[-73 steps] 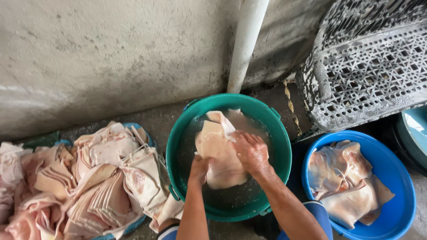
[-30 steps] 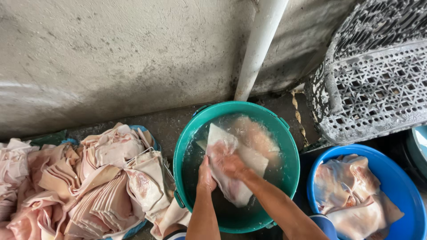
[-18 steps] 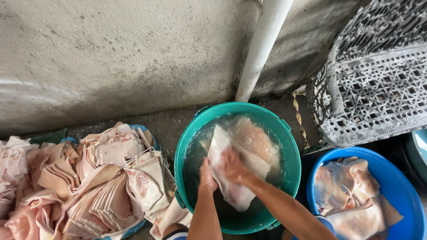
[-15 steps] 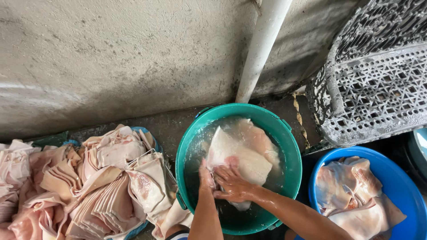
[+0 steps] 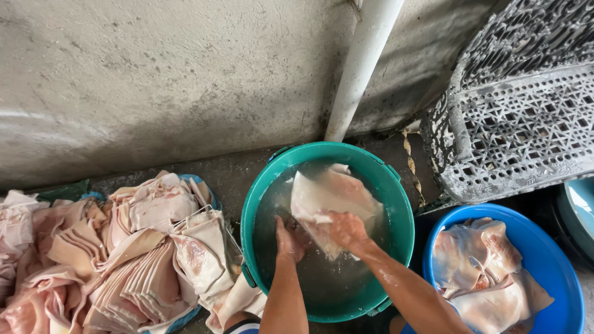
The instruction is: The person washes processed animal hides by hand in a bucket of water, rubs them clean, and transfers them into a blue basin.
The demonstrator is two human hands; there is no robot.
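Both hands work in the water-filled green tub (image 5: 396, 185): right hand (image 5: 348, 229) fingers grip a pale skin sheet (image 5: 328, 195); left hand (image 5: 288, 238) fingers submerged, state indeterminate.

Pale pink slabs (image 5: 124, 253) heaped at left, over blue tub (image 5: 198, 185) rim. Blue basin (image 5: 560, 272) at near right, more slabs (image 5: 482, 272) inside. White pipe (image 5: 362, 68) upright against grey wall (image 5: 154, 80) at far centre. Grey lattice crates (image 5: 520, 117) stacked at far right. Teal container (image 5: 578, 210) edge at right border.
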